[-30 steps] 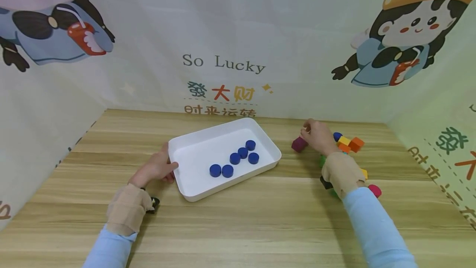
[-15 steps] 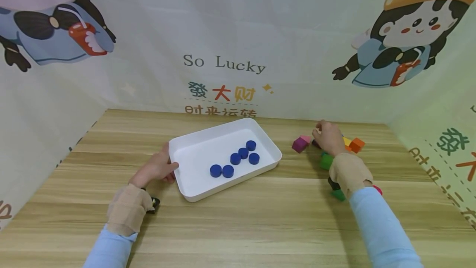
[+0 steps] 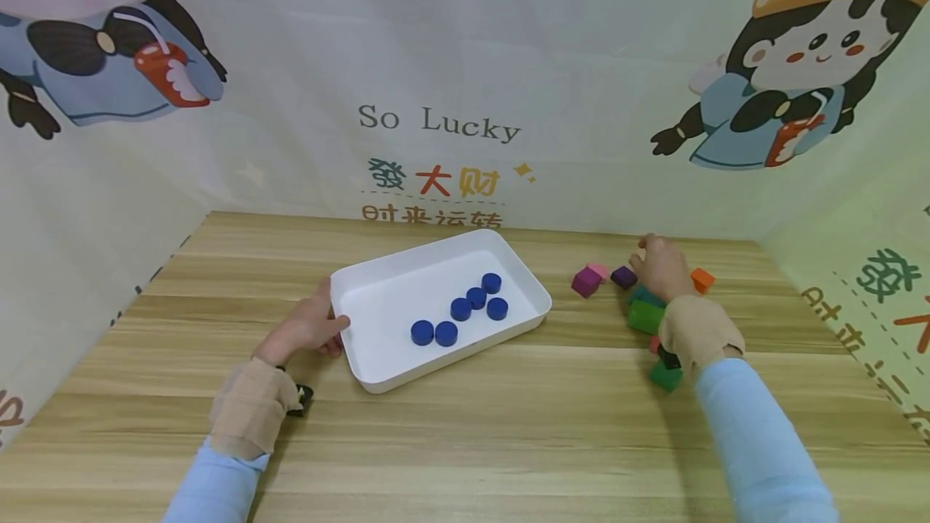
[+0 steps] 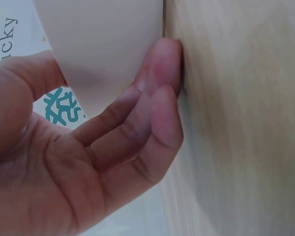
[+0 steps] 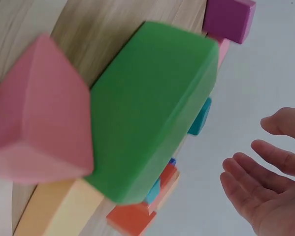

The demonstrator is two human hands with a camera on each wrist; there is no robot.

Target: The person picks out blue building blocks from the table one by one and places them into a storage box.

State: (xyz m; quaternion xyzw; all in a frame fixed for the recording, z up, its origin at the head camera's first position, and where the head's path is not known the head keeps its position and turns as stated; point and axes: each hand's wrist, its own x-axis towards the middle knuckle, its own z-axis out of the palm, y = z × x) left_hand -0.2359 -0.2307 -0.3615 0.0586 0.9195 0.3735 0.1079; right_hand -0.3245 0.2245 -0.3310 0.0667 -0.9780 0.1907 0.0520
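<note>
My left hand [image 3: 314, 323] grips the left end of a white tray [image 3: 370, 378], thumb over the rim. In the left wrist view the fingers [image 4: 159, 115] curl against the tray's outer wall [image 4: 103, 44], low by the tabletop. Several round blue blocks [image 3: 422, 332] lie in the tray's middle and right part. My right hand [image 3: 663, 266] hovers over loose coloured blocks, partly hiding them. In the right wrist view this hand [image 5: 270, 172] has loosely bent fingers and nothing between them. Nearby are a green block [image 3: 645, 316] and a dark purple block [image 3: 623, 278].
A magenta cube [image 3: 585, 282] touches a pink block [image 3: 599, 270] right of the tray. An orange block [image 3: 702, 280] lies beyond my right hand, and a dark green block [image 3: 665, 377] lies nearer the front. A printed cloth [image 3: 581, 184] stands behind the wooden table [image 3: 450, 450].
My right hand has moved rightward from beside the magenta cube to over the other blocks. The pink and dark purple blocks now show fully; the yellow ones are hidden. The left hand and tray stay put.
</note>
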